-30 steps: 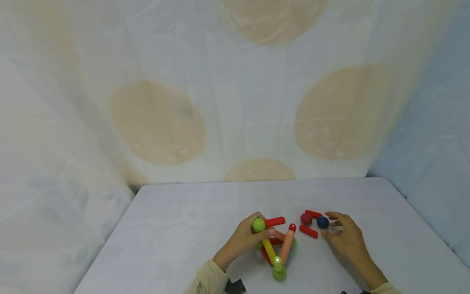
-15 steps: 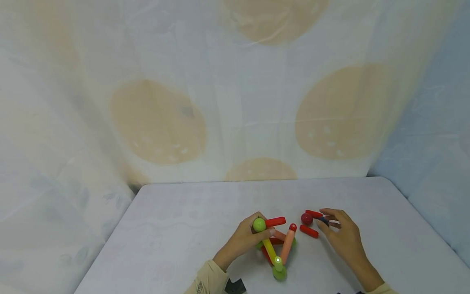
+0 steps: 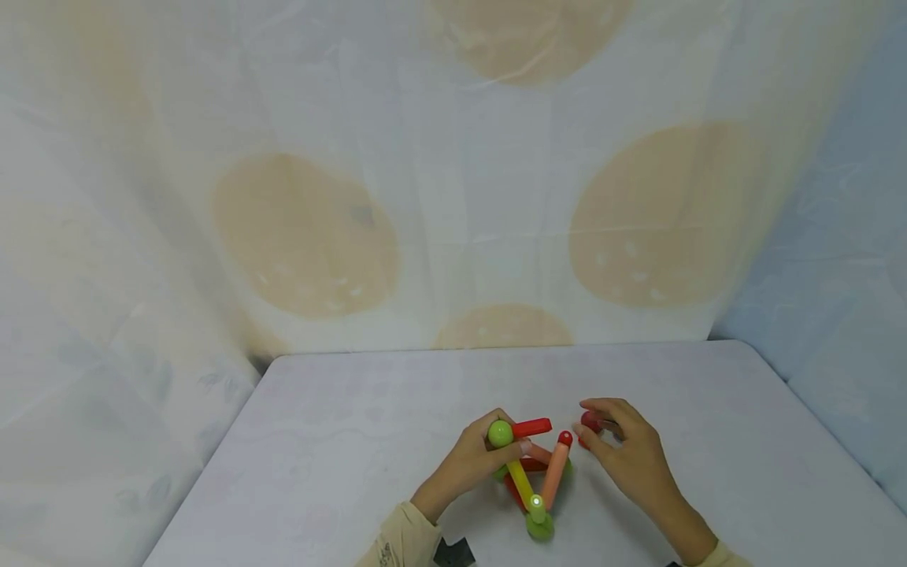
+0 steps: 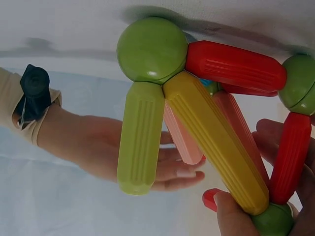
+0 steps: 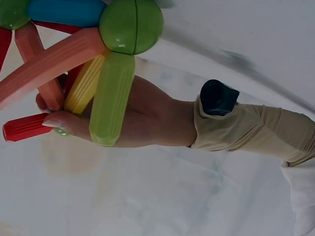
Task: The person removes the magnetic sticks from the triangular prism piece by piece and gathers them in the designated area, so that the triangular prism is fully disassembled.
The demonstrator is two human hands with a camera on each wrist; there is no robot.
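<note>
**Inspector A:** Left hand (image 3: pixel 476 459): fingers curled round the green ball (image 3: pixel 500 433) at the top of the stick-and-ball frame (image 3: pixel 533 480), thumb tip against the yellow stick (image 3: pixel 522 482). The frame stands on the surface (image 3: pixel 340 441), directly under those fingers. No shift from a second ago.

**Inspector B:** Right hand (image 3: pixel 629 457)?

**Inspector A:** It has moved. A second ago it lay spread beside the loose pieces, fingers just right of a blue ball. Now its fingers are curled over those pieces; the red ball (image 3: pixel 588 421) shows at the fingertips, the blue ball and both loose red sticks are hidden beneath. Whether it pinches any piece, I cannot tell.

**Inspector B:** Meaning?

**Inspector A:** In my judgement, a loose piece is being gathered for the frame, which the left hand steadies. The orange stick (image 3: pixel 556 471) with its red tip stands just left of the right fingers.
</note>
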